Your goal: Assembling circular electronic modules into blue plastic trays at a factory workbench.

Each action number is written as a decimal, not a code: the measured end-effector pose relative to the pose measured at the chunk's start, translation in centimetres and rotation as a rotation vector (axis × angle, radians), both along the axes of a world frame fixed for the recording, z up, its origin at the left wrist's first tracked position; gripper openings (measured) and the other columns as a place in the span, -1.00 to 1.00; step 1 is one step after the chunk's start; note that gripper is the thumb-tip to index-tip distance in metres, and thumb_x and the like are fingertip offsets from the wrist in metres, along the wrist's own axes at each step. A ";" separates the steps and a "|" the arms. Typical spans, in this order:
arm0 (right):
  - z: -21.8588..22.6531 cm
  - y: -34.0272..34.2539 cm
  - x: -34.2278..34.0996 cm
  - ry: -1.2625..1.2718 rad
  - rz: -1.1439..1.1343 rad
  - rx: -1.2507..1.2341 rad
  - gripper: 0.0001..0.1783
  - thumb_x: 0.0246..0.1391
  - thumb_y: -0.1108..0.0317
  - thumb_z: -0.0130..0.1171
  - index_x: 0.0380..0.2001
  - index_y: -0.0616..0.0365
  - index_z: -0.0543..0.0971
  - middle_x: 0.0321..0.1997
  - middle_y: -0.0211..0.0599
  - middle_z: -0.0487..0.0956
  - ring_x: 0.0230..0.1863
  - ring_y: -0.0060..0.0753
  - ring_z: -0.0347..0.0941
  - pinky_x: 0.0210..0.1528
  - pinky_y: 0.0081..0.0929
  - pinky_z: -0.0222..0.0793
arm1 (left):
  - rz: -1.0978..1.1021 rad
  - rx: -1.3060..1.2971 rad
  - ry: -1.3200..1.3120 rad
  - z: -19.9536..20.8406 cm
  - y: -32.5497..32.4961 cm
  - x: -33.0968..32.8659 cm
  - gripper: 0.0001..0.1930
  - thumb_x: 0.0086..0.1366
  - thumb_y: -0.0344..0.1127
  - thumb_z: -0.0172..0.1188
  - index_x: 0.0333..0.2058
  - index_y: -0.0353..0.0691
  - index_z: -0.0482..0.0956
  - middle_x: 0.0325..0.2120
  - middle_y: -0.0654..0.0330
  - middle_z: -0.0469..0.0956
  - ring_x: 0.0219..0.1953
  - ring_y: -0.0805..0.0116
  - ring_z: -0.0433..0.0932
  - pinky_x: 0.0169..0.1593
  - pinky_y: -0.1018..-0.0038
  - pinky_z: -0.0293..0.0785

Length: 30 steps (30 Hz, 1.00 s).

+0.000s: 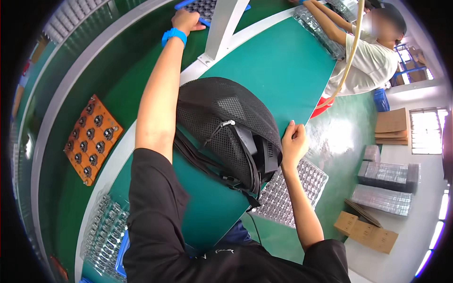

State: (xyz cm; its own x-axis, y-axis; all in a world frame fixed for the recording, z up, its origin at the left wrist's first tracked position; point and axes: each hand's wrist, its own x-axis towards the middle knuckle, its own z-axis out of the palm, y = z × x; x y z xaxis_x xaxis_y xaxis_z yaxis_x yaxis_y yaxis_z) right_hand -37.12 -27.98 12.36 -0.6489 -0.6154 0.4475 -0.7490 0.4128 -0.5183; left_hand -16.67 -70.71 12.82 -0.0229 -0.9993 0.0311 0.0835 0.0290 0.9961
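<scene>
My left arm reaches far forward across the green worktable (283,61), and my left hand (186,21), with a blue band at its wrist, closes on the near edge of a blue-rimmed tray (204,8) of dark round cells. Part of that tray is hidden behind a white post. At the table's right edge, my right hand (295,141) is closed with its fingers curled, and nothing shows in it. Between my arms lies a black mesh backpack (222,118) with its zipper pull showing and dark straps toward me.
An orange board (93,137) with several black round parts lies left, past the white rail (120,162). Clear plastic trays (101,236) stand near left; another clear tray (309,188) sits below my right forearm. A person (368,61) works far right, by a hanging hose (351,54). Cardboard boxes (365,231) stand along the wall.
</scene>
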 end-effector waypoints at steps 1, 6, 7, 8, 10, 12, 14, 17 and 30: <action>-0.1 0.1 -0.5 -0.005 0.000 -0.007 -0.54 0.35 0.22 0.23 -0.59 0.23 0.41 -0.71 -0.22 0.36 -0.67 -0.36 0.23 -0.53 -0.28 0.18 | -0.003 -0.040 -0.068 -0.9 -1.1 -0.4 -0.70 0.15 -0.45 0.14 -0.28 -0.69 0.58 -0.38 -0.17 0.71 -0.45 0.02 0.78 -0.25 0.30 0.80; -0.6 0.1 -0.6 0.001 -0.007 -0.006 -0.56 0.35 0.19 0.24 -0.57 0.21 0.44 -0.71 -0.27 0.34 -0.67 -0.45 0.19 -0.55 -0.33 0.16 | 0.085 -0.098 -0.391 -1.0 -1.7 -0.9 -0.58 0.09 -0.22 0.28 -0.26 -0.56 0.67 -0.36 -0.14 0.75 -0.43 0.07 0.79 -0.10 0.37 0.73; -0.8 -0.2 -0.6 -0.013 -0.013 0.002 -0.57 0.35 0.21 0.22 -0.56 0.21 0.44 -0.70 -0.21 0.37 -0.66 -0.29 0.25 -0.52 -0.24 0.19 | 0.100 -0.105 -0.333 -0.5 -2.1 -1.1 -0.62 0.11 -0.27 0.28 -0.27 -0.58 0.66 -0.34 -0.16 0.74 -0.41 0.05 0.79 -0.11 0.35 0.75; -0.9 0.1 -0.8 -0.028 -0.029 0.022 -0.59 0.36 0.22 0.19 -0.55 0.21 0.43 -0.69 -0.15 0.40 -0.66 -0.13 0.31 -0.50 -0.14 0.22 | 0.102 -0.101 -0.277 0.1 -1.2 -1.6 -0.65 0.13 -0.32 0.27 -0.28 -0.60 0.65 -0.32 -0.17 0.74 -0.39 0.03 0.79 -0.12 0.33 0.77; -1.0 -0.3 0.1 -0.041 0.036 0.027 -0.59 0.36 0.21 0.18 -0.55 0.21 0.43 -0.68 -0.14 0.41 -0.66 -0.13 0.32 -0.50 -0.14 0.23 | 0.116 -0.071 -0.276 -1.7 -4.4 2.2 -0.59 0.17 -0.35 0.26 -0.01 -0.42 0.56 -0.07 -0.22 0.63 -0.23 -0.12 0.75 -0.26 0.18 0.78; -1.5 -0.1 -1.0 0.026 0.045 -0.015 -0.58 0.36 0.20 0.19 -0.55 0.21 0.44 -0.67 -0.14 0.43 -0.65 -0.12 0.34 -0.50 -0.14 0.24 | 0.061 -0.050 -0.267 -1.5 -3.9 2.6 -0.41 0.21 -0.39 0.25 0.26 -0.23 0.47 0.18 -0.27 0.52 -0.08 -0.27 0.71 -0.40 0.04 0.79; -1.7 0.3 -2.5 0.059 0.000 0.001 -0.59 0.35 0.20 0.20 -0.55 0.21 0.46 -0.66 -0.14 0.46 -0.65 -0.13 0.37 -0.49 -0.14 0.28 | 0.153 -0.050 -0.108 1.4 -0.5 2.5 -0.49 0.20 -0.42 0.25 0.13 -0.46 0.47 0.05 -0.22 0.59 -0.05 -0.13 0.72 -0.37 0.03 0.81; -2.6 0.0 -3.0 0.072 0.042 -0.016 -0.59 0.34 0.18 0.21 -0.54 0.20 0.46 -0.66 -0.16 0.48 -0.65 -0.15 0.38 -0.50 -0.15 0.29 | 0.039 -0.140 0.041 0.4 -1.6 11.5 -0.51 0.17 -0.45 0.28 0.08 -0.52 0.48 -0.04 -0.23 0.59 -0.11 -0.14 0.72 -0.33 -0.01 0.81; -3.6 -0.1 -4.8 0.088 -0.044 0.069 -0.56 0.34 -0.02 0.20 -0.50 0.08 0.51 -0.64 -0.15 0.53 -0.62 -0.06 0.48 -0.47 -0.11 0.39 | 0.323 -0.062 -0.147 5.8 4.1 39.6 -0.87 0.19 -0.64 0.15 -0.35 -0.68 0.58 -0.50 -0.18 0.60 -0.48 -0.06 0.68 -0.55 0.05 0.55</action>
State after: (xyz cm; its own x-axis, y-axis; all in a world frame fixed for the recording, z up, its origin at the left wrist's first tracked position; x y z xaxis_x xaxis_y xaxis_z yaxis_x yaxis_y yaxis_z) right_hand -41.90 -28.12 8.75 -0.6362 -0.6184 0.4613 -0.7705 0.4792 -0.4203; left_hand 22.96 -66.64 18.57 0.2847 -0.9521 0.1116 -0.0835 0.0913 0.9923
